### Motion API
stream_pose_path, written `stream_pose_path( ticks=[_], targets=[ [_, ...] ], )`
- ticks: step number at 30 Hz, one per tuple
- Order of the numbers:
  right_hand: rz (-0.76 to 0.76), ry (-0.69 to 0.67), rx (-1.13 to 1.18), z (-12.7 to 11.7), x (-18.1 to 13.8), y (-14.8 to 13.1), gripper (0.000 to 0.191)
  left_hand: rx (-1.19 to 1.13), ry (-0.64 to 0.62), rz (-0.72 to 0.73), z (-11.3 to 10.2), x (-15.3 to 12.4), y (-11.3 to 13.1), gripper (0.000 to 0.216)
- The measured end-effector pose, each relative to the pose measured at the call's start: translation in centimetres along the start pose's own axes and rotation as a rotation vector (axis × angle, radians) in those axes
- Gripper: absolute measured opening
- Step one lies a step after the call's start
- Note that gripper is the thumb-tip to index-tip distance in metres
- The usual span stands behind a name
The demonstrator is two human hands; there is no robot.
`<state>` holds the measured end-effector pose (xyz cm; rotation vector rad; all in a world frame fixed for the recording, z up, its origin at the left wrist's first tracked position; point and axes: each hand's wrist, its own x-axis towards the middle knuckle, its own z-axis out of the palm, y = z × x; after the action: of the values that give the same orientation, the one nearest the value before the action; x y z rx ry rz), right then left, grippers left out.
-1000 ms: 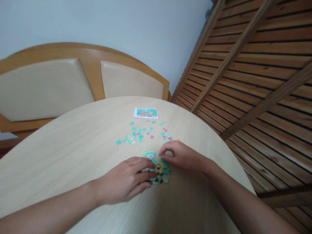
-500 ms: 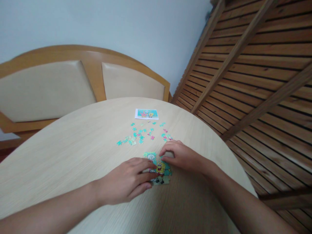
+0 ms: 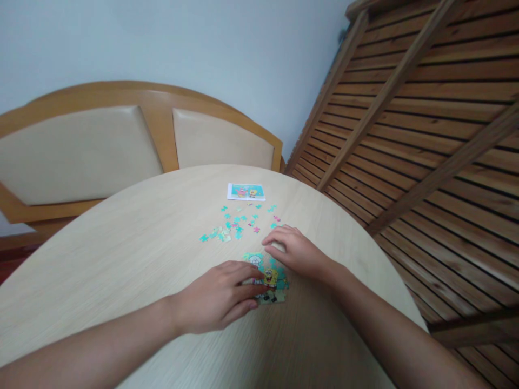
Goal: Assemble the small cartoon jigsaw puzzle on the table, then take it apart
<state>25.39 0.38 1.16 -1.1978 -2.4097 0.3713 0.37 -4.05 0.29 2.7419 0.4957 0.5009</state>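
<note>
A partly joined jigsaw puzzle (image 3: 270,279) lies flat on the table, showing a yellow square cartoon figure and a pale green one on turquoise. My left hand (image 3: 221,294) rests on its left side, fingers stretched out and spread over the pieces, hiding part of the picture. Just beyond the puzzle's upper right corner hovers my right hand (image 3: 294,249). Its fingers are curved, with a gap between them and the thumb, and no piece shows in it. Loose jigsaw pieces (image 3: 238,229), turquoise, pink and pale green, lie scattered past both hands.
A printed picture card (image 3: 246,192) with the cartoon figures lies behind the loose pieces. The round wooden table (image 3: 133,243) curves away at its far edge. Behind it stands a padded wooden headboard (image 3: 85,154); slatted wood (image 3: 405,135) leans along the right.
My right hand has lifted off the puzzle's right side and moved slightly away from me, uncovering more turquoise pieces. My left hand stays on the puzzle. The view has shifted a little.
</note>
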Motion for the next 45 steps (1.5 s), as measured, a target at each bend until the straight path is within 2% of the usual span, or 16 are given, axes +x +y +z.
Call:
stream_pose_path(
  ticks=[2,7,9,15,21,27,31,37,45],
  targets=[
    [-0.003,0.004,-0.047,0.5,0.7,-0.3,0.021,0.003,-0.001,-0.001,0.0,0.0,0.0,0.032],
    [-0.037,-0.095,-0.177,1.4,2.4,-0.4,0.039,-0.001,-0.002,-0.005,0.0,0.0,0.0,0.031],
    [-0.029,-0.098,-0.217,1.5,3.0,-0.1,0.038,0.0,-0.004,-0.005,0.0,0.0,0.0,0.031],
    [0.048,0.01,-0.298,1.4,4.9,0.4,0.025,-0.007,0.012,0.002,0.1,-0.1,-0.1,0.032],
    [-0.04,-0.035,-0.271,2.5,6.1,-0.3,0.036,-0.009,0.033,0.012,0.2,-0.1,-0.2,0.031],
    [-0.019,-0.046,-0.263,2.0,4.5,-1.5,0.028,-0.004,0.022,0.011,0.2,0.0,-0.2,0.031],
    [-0.07,-0.08,-0.288,1.1,2.6,-1.8,0.024,0.004,0.011,0.007,0.2,0.1,-0.1,0.031],
    [-0.06,-0.052,-0.229,0.9,0.7,-1.0,0.025,0.025,0.032,0.021,0.2,0.0,-0.1,0.032],
    [-0.081,-0.016,-0.152,0.3,-0.4,0.0,0.022,0.014,0.011,0.015,-0.1,0.0,0.0,0.032]
  ],
)
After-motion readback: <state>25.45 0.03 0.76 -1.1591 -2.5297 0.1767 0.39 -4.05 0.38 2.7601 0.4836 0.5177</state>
